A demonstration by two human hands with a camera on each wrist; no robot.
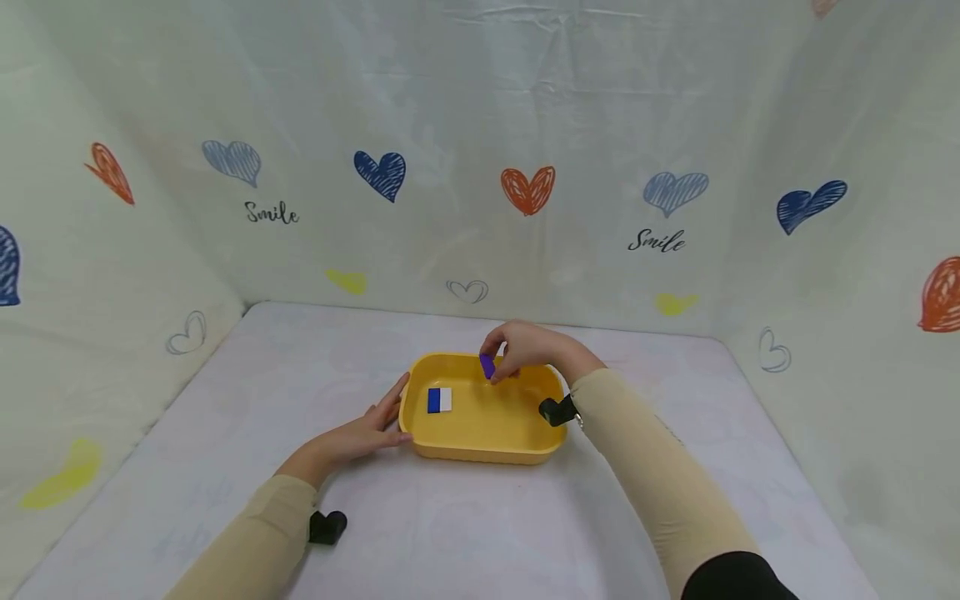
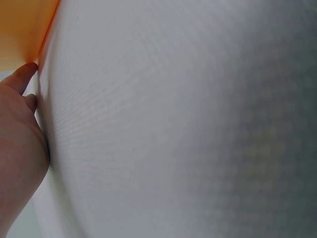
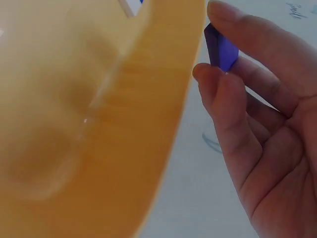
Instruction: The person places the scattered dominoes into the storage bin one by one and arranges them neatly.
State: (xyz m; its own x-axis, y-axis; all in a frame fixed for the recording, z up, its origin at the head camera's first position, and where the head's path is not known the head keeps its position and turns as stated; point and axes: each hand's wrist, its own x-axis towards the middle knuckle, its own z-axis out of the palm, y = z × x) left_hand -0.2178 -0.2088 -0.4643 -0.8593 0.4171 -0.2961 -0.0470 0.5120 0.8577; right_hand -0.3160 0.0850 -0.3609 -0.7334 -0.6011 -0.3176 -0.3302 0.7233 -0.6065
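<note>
Purple colour marks the small flat plastic block (image 1: 487, 365), which is pinched between the thumb and fingertips of the right hand (image 1: 525, 348) above the far rim of the shallow yellow plastic tray (image 1: 480, 446). In the right wrist view the block (image 3: 223, 47) is seen held by its narrow edges, with the fingers (image 3: 233, 25) curled round it just beside the tray wall (image 3: 148, 124). The block is judged to be light, stiff and smooth, so some slip is to be expected if the pinch is loosened; it is best held across its two narrow sides, as it is now, with the broad faces left free.

One thing is seen inside the tray: a small flat piece, half blue and half white (image 1: 439, 400), lying on the floor near the left end. Whether it is one two-coloured block or two blocks side by side cannot be told. The rest of the tray floor shows nothing else.

The left hand (image 1: 367, 429) is laid on the pale cloth-covered table (image 1: 225, 400) with its fingers straight, and its fingertips (image 2: 22, 77) are pressed against the tray's left outer wall (image 2: 20, 29); nothing is held in it.
</note>
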